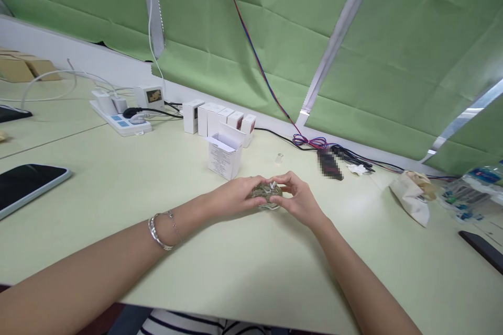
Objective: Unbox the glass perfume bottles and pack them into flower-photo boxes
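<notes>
A clear glass perfume bottle with a silver spray neck sits low over the table between my hands. My left hand is closed round its left side, thumb at the front. The fingers and thumb of my right hand grip it from the right, close to the spray neck. Just beyond, a small clear cap lies on the table. To the left of the bottle stands a white printed box with its top flaps open. Whether the bottle's base touches the table is hard to see.
Several white boxes stand in a row at the back. A power strip with plugs is at the left, and a phone lies nearer. Bundled cables, a cloth bag and plastic-wrapped bottles are on the right.
</notes>
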{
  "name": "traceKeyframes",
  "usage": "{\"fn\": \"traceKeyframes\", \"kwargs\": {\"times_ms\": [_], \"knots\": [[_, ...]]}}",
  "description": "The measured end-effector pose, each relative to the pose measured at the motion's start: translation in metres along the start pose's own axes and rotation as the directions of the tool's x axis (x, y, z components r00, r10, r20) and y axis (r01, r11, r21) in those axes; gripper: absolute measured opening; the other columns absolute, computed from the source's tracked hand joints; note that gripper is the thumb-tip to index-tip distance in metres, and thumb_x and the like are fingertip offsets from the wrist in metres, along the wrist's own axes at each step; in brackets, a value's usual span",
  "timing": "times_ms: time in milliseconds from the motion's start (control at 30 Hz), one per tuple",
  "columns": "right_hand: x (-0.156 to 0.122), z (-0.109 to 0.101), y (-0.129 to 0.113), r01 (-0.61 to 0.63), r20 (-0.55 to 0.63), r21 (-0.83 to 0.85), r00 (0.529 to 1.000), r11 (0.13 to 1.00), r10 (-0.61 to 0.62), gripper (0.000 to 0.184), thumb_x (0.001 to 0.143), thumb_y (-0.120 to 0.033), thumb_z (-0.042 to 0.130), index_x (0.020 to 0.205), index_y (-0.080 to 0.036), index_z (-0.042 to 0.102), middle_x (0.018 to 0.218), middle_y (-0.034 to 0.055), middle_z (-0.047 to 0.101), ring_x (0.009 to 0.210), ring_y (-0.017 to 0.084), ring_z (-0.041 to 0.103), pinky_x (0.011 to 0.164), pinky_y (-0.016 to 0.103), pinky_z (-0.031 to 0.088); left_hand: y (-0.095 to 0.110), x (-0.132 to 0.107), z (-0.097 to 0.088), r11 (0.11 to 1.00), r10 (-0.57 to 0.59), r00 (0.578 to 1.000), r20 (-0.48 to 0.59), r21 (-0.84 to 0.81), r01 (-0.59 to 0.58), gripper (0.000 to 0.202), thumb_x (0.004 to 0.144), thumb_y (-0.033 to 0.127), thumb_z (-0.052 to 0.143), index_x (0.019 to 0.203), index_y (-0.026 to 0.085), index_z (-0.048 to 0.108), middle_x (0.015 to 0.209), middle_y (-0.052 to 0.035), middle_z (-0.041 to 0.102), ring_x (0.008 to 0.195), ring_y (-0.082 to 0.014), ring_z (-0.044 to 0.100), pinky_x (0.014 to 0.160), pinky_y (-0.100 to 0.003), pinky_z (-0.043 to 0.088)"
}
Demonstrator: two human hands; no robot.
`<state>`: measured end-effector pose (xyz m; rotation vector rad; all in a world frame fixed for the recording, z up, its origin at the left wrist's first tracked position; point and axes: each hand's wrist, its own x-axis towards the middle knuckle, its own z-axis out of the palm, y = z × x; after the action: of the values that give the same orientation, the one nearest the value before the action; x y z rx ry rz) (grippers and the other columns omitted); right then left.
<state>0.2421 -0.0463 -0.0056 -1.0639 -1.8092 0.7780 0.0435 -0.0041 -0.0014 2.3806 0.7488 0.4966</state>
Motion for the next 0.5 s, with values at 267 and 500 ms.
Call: {"fn": "traceKeyframes", "kwargs": {"times_ms": [267, 500], "knots": [[0.0001, -0.0005, 0.0005, 0.019, -0.01, -0.052, 1.0, 0.998, -0.019, 0.026, 0.073, -0.03, 0.069, 0.094, -0.025, 0.054, 0.098, 0.0013, 0.066, 0.096, 0.02, 0.063, 0.087, 0.041, 0.05, 0.0016, -0.0009, -0.0005, 1.0, -0.018, 1.0, -0.002, 0.002, 0.018, 0.042, 0.085, 0.034, 0.048, 0.126, 0.024, 0.047, 0.108, -0.0053, 0.064, 0.092, -0.0222, 0.061, 0.072, -0.028, 0.045], [0.0007, -0.0006, -0.0028, 0.017, -0.005, -0.059, 1.0, 0.998, -0.017, 0.024, 0.072, -0.03, 0.069, 0.091, -0.025, 0.054, 0.097, 0.0018, 0.066, 0.096, 0.02, 0.063, 0.084, 0.04, 0.052, 0.0, -0.0006, -0.0001, 1.0, -0.016, 1.0, -0.001, 0.024, 0.016, 0.04, 0.086, 0.036, 0.047, 0.125, 0.024, 0.046, 0.105, -0.0045, 0.065, 0.088, -0.0208, 0.062, 0.068, -0.026, 0.044]]}}
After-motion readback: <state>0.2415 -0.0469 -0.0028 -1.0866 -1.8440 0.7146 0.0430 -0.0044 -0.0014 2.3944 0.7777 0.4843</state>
